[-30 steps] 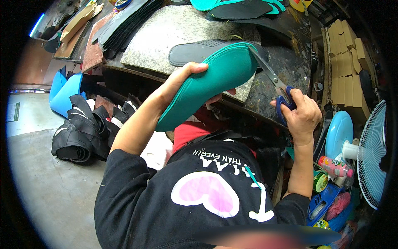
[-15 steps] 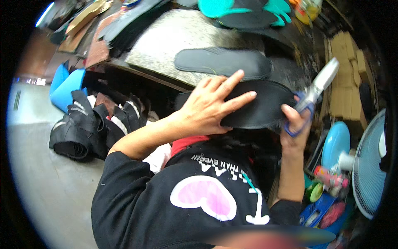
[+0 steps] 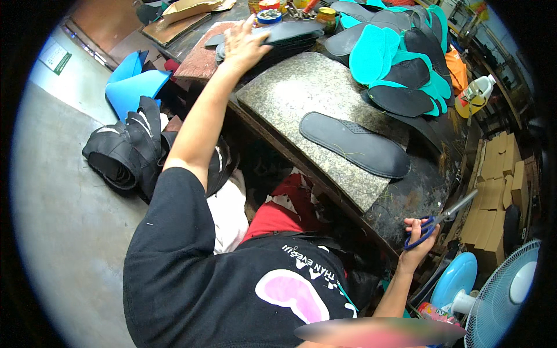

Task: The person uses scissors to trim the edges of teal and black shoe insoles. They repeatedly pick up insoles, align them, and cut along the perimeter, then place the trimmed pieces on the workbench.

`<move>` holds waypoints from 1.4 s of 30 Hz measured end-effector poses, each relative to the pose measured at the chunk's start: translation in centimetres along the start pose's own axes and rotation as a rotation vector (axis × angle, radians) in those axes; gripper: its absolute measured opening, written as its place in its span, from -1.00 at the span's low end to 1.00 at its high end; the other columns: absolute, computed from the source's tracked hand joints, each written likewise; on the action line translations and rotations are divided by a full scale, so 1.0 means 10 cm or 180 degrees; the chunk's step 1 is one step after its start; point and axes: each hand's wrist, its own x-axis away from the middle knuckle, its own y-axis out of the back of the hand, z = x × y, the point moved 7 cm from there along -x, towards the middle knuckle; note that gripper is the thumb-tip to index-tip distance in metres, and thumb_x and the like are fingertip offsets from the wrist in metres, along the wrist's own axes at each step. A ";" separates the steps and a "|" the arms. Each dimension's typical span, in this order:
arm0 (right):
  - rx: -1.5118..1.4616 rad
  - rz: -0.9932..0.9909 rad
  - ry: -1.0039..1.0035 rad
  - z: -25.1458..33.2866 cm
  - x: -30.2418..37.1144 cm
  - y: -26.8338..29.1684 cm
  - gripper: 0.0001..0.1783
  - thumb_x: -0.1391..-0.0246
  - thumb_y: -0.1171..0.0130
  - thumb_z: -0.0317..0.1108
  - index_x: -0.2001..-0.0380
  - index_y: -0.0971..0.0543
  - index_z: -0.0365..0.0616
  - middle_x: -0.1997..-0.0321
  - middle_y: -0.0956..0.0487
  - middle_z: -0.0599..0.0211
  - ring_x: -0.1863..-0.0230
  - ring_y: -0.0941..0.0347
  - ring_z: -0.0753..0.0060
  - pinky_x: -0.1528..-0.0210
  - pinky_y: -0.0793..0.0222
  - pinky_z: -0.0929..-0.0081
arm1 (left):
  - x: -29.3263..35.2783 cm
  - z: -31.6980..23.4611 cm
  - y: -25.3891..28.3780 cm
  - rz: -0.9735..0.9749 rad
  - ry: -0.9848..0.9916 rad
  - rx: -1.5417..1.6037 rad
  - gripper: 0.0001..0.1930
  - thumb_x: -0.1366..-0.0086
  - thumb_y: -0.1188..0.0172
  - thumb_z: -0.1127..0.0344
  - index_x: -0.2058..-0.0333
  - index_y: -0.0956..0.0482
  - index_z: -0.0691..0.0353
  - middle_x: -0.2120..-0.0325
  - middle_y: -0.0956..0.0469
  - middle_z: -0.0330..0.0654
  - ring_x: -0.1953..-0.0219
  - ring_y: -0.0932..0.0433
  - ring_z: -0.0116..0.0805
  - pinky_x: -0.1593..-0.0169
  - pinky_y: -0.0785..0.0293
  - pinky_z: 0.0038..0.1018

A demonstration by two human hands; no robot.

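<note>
My left hand [image 3: 245,47] reaches to the far left of the workbench. Its fingers are spread, resting on or just over a stack of black insoles [image 3: 293,35]; the exact contact is hard to see. Low at the right, beside the bench edge, my right hand [image 3: 416,240] is closed round the blue handles of a pair of scissors [image 3: 428,231], whose blades point up and to the right. A single black insole [image 3: 354,145] lies on the speckled stone slab [image 3: 272,95], with thin loose threads on and near it.
Turquoise and black insoles [image 3: 374,55] are heaped at the back right, near a bottle of yellow liquid [image 3: 477,95]. Cardboard boxes [image 3: 493,197] and a blue fan [image 3: 505,301] stand at the right. Rolled black material [image 3: 113,153] and blue sheets [image 3: 136,84] sit at the left.
My left hand has moved from the black insole held before me to the stack at the far left. That insole has left my hands. My right hand has lowered, still gripping the scissors.
</note>
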 end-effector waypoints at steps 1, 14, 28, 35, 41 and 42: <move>0.0026 -0.0006 -0.0019 0.01 -0.02 -0.01 -0.79 -0.25 -0.21 -0.40 0.18 -0.39 -0.18 0.33 -0.56 0.28 0.31 -0.57 0.46 0.31 -0.38 0.62 | -0.01 0.16 -0.33 0.0725 0.0098 -0.0221 -0.43 -0.26 -0.15 -0.26 -0.24 -0.43 -0.43 -0.37 -0.21 -0.12 -0.41 -0.13 0.00 -0.28 -0.05 0.36; -0.0034 -0.0002 -0.0083 0.02 -0.03 -0.03 -0.79 -0.24 -0.21 -0.44 0.16 -0.38 -0.19 0.31 -0.57 0.25 0.29 -0.60 0.44 0.28 -0.44 0.61 | 0.95 -2.53 1.00 0.0489 -0.2219 0.2481 -0.11 -0.05 -0.38 -0.24 -0.26 -0.37 0.16 -0.26 -0.32 0.09 -0.28 -0.32 0.13 -0.34 -0.22 -0.14; 0.0881 0.0109 -0.0118 0.17 -0.08 -0.32 -0.58 -0.09 -0.40 -0.43 0.10 -0.39 -0.25 0.32 -0.63 0.33 0.37 -0.46 0.68 0.25 -0.43 0.67 | 1.80 -2.88 1.60 0.1023 -0.2245 0.3623 -0.05 0.30 -0.56 0.05 -0.18 -0.40 0.08 0.02 -0.35 0.02 -0.09 -0.31 0.06 -0.21 -0.21 -0.09; -0.0390 0.0555 -0.0343 0.38 0.03 -0.56 -0.67 -0.05 -0.36 -0.53 0.16 -0.45 -0.14 0.31 -0.53 0.45 0.26 -0.48 0.66 0.14 -0.40 0.71 | 1.94 -2.84 1.69 0.0729 -0.2332 0.3621 -0.26 0.28 -0.55 0.13 0.02 -0.49 0.06 -0.21 -0.27 0.19 -0.17 -0.35 0.17 -0.24 -0.26 -0.01; 0.1048 0.0167 0.0216 0.45 -0.08 -0.21 -0.62 -0.03 -0.39 -0.47 0.17 -0.39 -0.17 0.40 -0.50 0.44 0.37 -0.46 0.61 0.26 -0.45 0.58 | 1.54 -2.34 1.40 0.1431 -0.1097 0.4969 -0.55 -0.09 -0.32 0.15 0.05 -0.55 0.21 0.10 -0.54 0.07 0.08 -0.54 -0.05 0.02 -0.46 -0.31; 0.1347 0.0308 0.0321 0.46 -0.07 -0.19 -0.61 0.00 -0.43 -0.42 0.19 -0.41 -0.16 0.42 -0.52 0.41 0.37 -0.50 0.58 0.26 -0.45 0.56 | 1.69 -2.32 1.11 0.3148 0.0402 0.5905 -0.34 -0.20 -0.16 -0.04 -0.14 -0.45 0.37 -0.01 -0.55 0.07 0.09 -0.53 -0.35 -0.06 -0.45 -0.41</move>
